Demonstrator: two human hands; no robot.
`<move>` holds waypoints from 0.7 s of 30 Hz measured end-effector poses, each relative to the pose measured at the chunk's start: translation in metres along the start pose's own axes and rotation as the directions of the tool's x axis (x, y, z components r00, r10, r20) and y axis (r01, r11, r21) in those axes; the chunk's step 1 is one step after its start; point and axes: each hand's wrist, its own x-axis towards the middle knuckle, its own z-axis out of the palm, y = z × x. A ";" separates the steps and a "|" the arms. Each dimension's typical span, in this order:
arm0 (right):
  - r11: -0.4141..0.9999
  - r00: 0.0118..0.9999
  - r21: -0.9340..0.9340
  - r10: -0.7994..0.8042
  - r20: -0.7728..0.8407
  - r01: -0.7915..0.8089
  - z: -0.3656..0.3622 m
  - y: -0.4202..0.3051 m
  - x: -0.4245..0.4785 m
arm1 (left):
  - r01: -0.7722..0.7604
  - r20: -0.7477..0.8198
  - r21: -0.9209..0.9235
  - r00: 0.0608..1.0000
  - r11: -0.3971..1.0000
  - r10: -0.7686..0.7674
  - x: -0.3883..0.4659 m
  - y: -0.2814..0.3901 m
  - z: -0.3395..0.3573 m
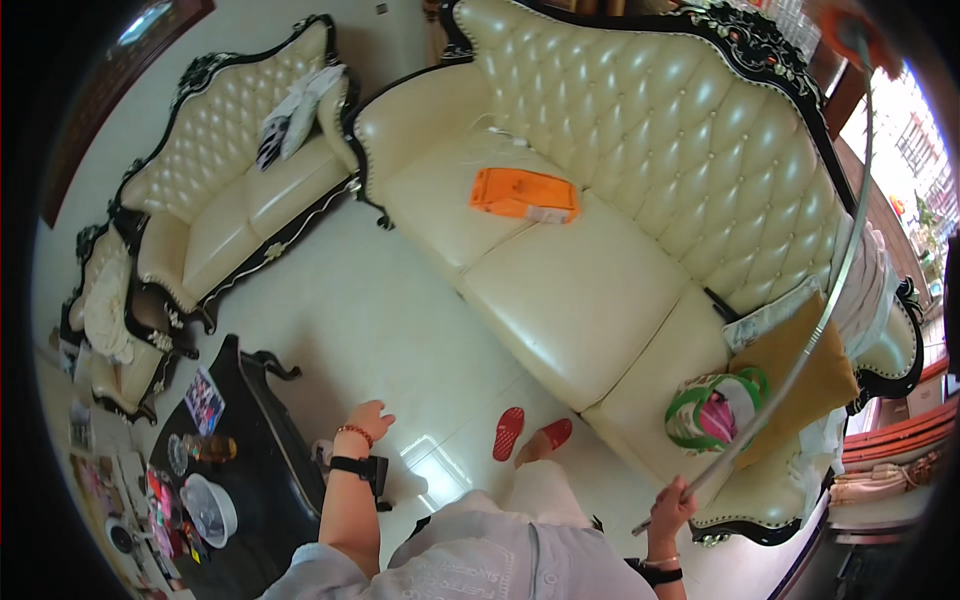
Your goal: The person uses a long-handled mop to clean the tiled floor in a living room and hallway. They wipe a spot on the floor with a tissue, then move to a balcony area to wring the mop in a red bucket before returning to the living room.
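A long silvery metal pole (814,334) is in the grip of my right hand (671,506), close to its lower end. The pole slants up to the right across the sofa, and its far end carries a blurred red head (855,34), perhaps a mop or duster. Nothing is in my left hand (371,420); its fingers are apart over the tiled floor, beside the black coffee table (262,495). A green-and-white bag (679,416) with pink material inside stands on the sofa seat behind the pole. Next to it a brown cushion (795,375) leans against a pale one.
The cream tufted leather sofa (555,300) holds an orange package (517,191) and a white cable. A smaller matching sofa (262,187) and an armchair (127,367) stand left. On the coffee table are a white bowl (214,514) and a jar (210,448). Windows (900,142) lie right.
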 end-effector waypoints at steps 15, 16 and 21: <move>0.916 0.926 -0.233 -0.260 0.274 0.326 0.090 -0.045 0.103 | -0.601 0.116 -0.514 0.659 0.613 0.743 0.128 0.326 -0.059; 0.923 0.933 -0.217 -0.263 0.247 0.317 0.087 -0.056 0.095 | -0.604 0.165 -0.497 0.639 0.623 0.751 0.137 0.344 -0.054; 0.858 0.926 -0.348 -0.362 0.112 0.378 0.080 -0.077 0.061 | -0.621 0.434 -0.526 0.392 0.581 0.811 0.174 0.418 0.004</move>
